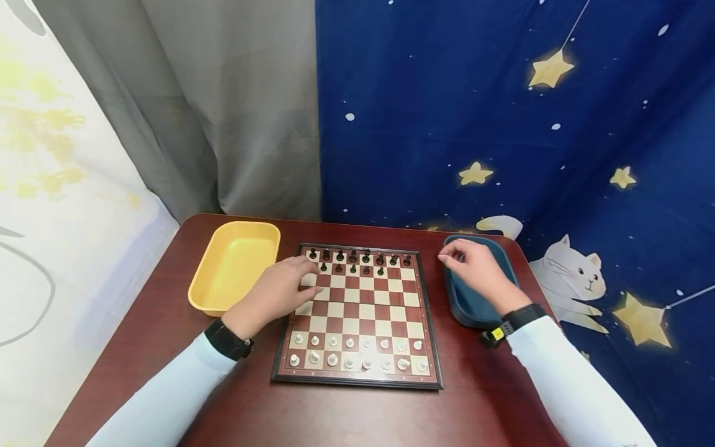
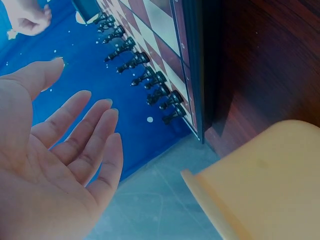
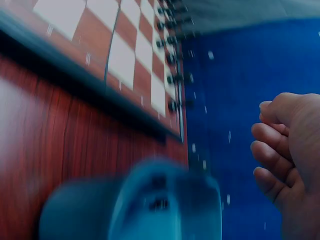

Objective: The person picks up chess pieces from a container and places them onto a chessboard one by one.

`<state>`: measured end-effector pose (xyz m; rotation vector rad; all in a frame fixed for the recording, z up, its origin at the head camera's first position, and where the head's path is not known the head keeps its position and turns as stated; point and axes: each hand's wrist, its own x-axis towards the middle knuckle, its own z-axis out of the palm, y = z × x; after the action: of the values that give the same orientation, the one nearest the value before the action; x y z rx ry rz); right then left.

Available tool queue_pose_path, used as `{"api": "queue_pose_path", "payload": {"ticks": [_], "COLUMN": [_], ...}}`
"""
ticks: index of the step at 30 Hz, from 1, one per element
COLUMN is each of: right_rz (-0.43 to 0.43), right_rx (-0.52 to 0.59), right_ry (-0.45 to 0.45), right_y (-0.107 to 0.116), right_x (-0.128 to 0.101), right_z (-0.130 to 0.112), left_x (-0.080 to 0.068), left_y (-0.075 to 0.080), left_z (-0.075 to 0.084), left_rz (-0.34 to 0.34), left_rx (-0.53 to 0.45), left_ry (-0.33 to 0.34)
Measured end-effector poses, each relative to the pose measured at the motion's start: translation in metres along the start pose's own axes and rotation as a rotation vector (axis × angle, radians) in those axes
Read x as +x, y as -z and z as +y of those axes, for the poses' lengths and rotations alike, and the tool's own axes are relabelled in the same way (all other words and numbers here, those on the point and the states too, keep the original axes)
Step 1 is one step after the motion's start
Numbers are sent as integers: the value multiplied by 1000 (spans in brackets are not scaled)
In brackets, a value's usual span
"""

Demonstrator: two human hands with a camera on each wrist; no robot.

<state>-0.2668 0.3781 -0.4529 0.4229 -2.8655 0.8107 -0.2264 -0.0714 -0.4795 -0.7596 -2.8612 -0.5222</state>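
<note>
The left hand lies over the left edge of the chessboard, fingers loosely extended and spread, holding nothing; the left wrist view shows its palm open with the fingers apart. Just left of it, near the table's far-left corner, sits an empty yellow tray, close beside the board's left edge. The dark wooden table carries everything. The chessboard lies at the table's middle. Black chess pieces stand along its far edge, most in the back row and a few one row forward, the nearest of them just beyond the left fingertips. White chess pieces fill the two rows at the near edge. To the right of the board, near the table's far-right corner, a dark blue tray rests. The right hand hovers over this tray with fingers curled inward; whether anything is pinched between them I cannot tell, and the blurred right wrist view shows only bent fingers.
</note>
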Motion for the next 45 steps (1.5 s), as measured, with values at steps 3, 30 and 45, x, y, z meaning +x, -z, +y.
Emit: {"api": "queue_pose_path", "payload": {"ticks": [3, 30, 45], "right_rz": [21, -361, -270], "right_rx": [8, -204, -182], "right_ry": [-33, 55, 33], "right_y": [9, -10, -9], "right_x": [-4, 20, 4], "right_z": [19, 68, 79], "left_x": [-5, -17, -13], "left_y": [2, 6, 7], "left_z": [-5, -4, 1], "left_rz": [24, 26, 3], "left_rx": [-12, -40, -43], "left_ry": [13, 39, 40]}}
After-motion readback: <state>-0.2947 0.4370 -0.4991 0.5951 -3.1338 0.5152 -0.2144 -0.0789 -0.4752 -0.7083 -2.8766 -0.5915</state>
